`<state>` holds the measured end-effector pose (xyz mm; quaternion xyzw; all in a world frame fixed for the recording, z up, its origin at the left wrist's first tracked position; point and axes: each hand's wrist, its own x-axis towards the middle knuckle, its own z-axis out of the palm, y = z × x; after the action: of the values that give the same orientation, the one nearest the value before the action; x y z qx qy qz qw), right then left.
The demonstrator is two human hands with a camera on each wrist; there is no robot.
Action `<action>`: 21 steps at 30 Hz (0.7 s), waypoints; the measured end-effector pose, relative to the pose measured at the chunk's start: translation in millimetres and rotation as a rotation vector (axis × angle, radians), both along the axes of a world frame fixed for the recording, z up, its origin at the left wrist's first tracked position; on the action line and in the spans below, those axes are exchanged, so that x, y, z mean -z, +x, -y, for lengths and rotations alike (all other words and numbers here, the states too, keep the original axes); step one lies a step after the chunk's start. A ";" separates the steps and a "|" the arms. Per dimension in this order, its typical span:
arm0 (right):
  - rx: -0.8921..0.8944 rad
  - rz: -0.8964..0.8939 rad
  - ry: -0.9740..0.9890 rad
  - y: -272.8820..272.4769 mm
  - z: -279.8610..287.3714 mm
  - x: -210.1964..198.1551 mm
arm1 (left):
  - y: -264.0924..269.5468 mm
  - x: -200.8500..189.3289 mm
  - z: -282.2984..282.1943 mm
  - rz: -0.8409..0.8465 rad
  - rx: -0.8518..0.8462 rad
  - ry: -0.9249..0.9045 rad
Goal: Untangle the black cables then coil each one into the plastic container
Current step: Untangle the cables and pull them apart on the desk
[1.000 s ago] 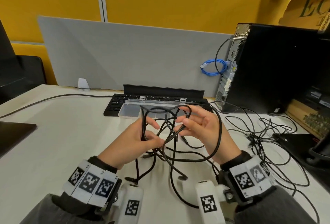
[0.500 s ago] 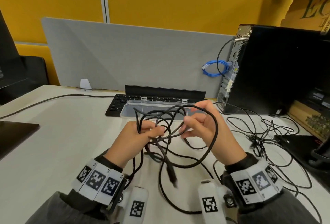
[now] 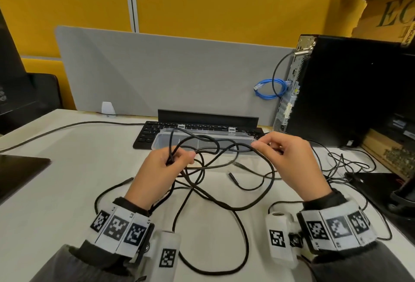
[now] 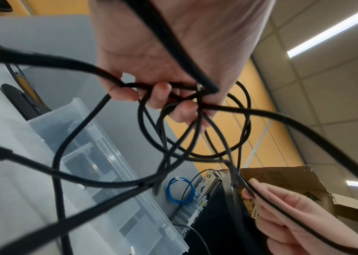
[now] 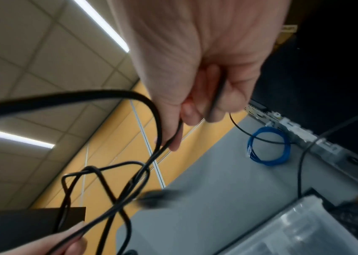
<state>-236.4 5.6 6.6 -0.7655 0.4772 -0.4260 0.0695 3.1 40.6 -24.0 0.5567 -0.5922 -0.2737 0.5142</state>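
A tangle of black cables (image 3: 208,176) hangs between my hands above the white desk, with loops trailing down toward me. My left hand (image 3: 161,169) grips several strands in curled fingers (image 4: 163,96). My right hand (image 3: 285,158) pinches one strand between thumb and fingers (image 5: 195,110) and holds it out to the right. A loose plug end (image 3: 232,177) dangles over the desk. The clear plastic container (image 3: 161,141) lies open just beyond my hands, in front of the keyboard; its compartments look bare in the left wrist view (image 4: 99,169).
A black keyboard (image 3: 148,132) sits behind the container, before a grey divider (image 3: 168,75). A black computer tower (image 3: 350,93) with a blue coiled cable (image 3: 269,89) stands at right. More thin cables (image 3: 345,162) sprawl at right. A dark flat object (image 3: 18,174) lies at left.
My hands have drawn apart, the right moving rightward with its strand, which stretches the tangle wider. The loops have dropped lower over the desk.
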 end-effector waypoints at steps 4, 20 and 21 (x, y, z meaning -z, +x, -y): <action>0.101 -0.103 -0.187 -4.2 -3.2 -2.5 | 7.6 2.0 2.9 0.005 -0.038 -0.002; -0.289 -0.035 -0.183 24.5 -12.5 -0.7 | 1.2 7.0 6.1 -0.207 0.045 -0.060; -0.305 -0.008 -0.160 25.3 -13.0 -1.6 | 1.7 8.4 7.4 -0.206 0.040 -0.066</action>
<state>-211.1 18.6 8.2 -0.8337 0.3206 -0.4442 0.0702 4.8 33.2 -32.5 0.4965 -0.5561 -0.3202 0.5846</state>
